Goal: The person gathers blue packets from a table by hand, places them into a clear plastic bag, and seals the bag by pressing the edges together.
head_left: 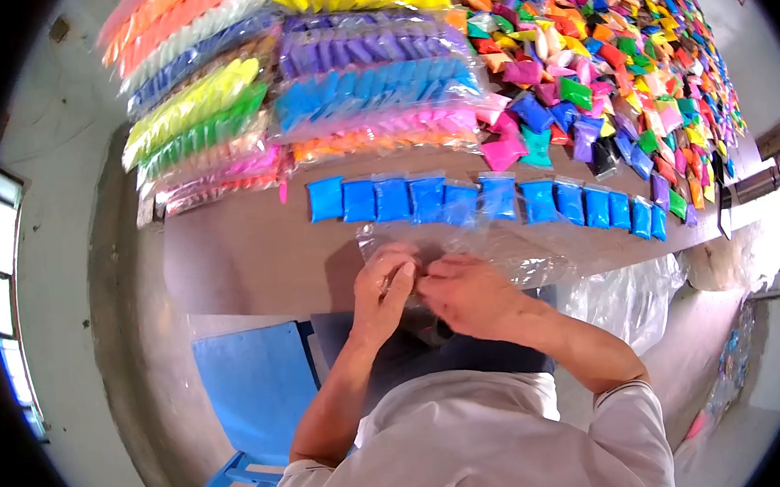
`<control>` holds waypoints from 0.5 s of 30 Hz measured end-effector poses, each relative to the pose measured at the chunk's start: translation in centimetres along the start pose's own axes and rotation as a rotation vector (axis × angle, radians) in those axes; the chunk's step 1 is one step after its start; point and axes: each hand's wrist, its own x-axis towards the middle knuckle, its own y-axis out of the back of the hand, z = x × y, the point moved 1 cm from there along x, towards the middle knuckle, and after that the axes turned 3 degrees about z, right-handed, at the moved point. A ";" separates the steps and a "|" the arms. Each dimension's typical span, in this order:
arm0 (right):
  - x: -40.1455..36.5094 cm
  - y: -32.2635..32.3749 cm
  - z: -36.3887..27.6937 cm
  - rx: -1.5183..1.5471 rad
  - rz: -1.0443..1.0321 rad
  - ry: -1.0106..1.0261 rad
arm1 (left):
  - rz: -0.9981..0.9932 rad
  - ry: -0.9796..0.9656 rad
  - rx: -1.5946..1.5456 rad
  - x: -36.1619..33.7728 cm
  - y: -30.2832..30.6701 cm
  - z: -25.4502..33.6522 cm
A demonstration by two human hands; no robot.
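My left hand and my right hand are close together at the table's front edge, fingertips nearly touching. Both have their fingers closed on a clear plastic bag, which spreads out above and to the right of them. Just beyond the hands, a row of small blue packets lies across the table, from left of my left hand to the far right. Part of the clear bag lies over or against the middle packets. What is inside the bag near my fingers cannot be made out.
Clear bags of sorted coloured packets are stacked at the back left of the table. A large heap of loose mixed packets covers the back right. Crumpled clear plastic hangs at the right front edge. A blue chair stands at lower left.
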 end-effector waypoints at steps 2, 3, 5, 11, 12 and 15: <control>0.3 -2.1 0.5 -0.161 -0.012 0.248 | 0.027 -0.090 0.101 0.2 -0.1 -0.3; 0.4 -3.0 0.7 -0.114 0.029 0.264 | 0.047 -0.140 0.116 0.3 0.0 -0.5; 0.3 -2.4 0.3 0.044 0.066 0.282 | 0.053 -0.042 0.047 0.3 0.1 -0.2; -8.4 8.6 -2.1 0.538 0.133 0.279 | 0.059 0.044 0.050 0.0 -0.1 -0.5; -10.4 10.7 -1.5 0.650 0.136 0.310 | 0.043 -0.029 0.060 0.1 -0.3 -0.5; -17.1 14.0 3.4 0.771 0.699 -0.174 | 0.018 -0.057 0.132 0.2 -0.4 0.2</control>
